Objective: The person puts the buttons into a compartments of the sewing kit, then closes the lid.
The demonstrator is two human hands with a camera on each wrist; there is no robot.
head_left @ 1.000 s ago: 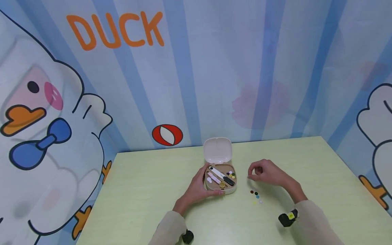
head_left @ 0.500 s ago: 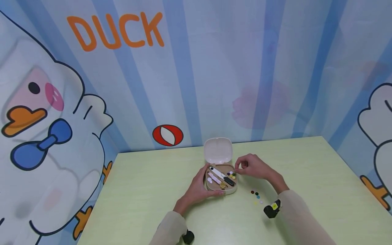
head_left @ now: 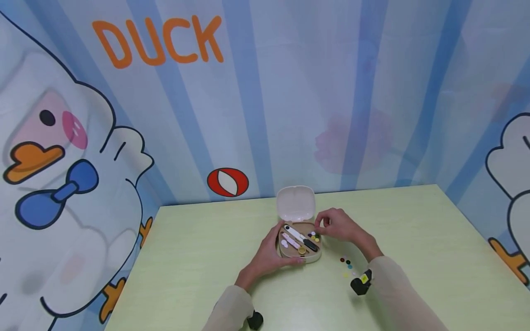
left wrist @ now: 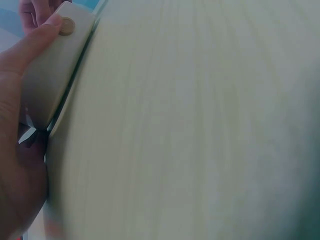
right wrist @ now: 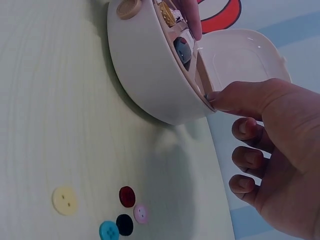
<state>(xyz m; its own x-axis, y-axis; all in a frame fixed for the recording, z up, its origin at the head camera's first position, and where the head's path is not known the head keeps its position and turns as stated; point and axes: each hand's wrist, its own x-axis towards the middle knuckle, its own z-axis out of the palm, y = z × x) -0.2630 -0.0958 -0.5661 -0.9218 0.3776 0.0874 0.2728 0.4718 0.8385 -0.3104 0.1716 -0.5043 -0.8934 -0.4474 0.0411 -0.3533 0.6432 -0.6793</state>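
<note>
A small white sewing box with a tan insert stands on the table, its lid raised. My left hand grips its left side, thumb along the front beside a round tan catch. Inside lie a white tool with a black end, a slim pink-and-white tool, a round gold piece and several small buttons in the right compartment. My right hand pinches a tiny bluish button, mostly hidden by the fingertips, at that compartment's rim. Its other fingers are curled.
Several loose buttons lie on the table right of the box: a dark red one, a black one, a blue one, a pink one and a yellow one. A duck-print curtain hangs behind the table.
My right hand has moved left from above the loose buttons to the box's right compartment, its fingertips now just over the rim. My left hand has stayed on the box.
</note>
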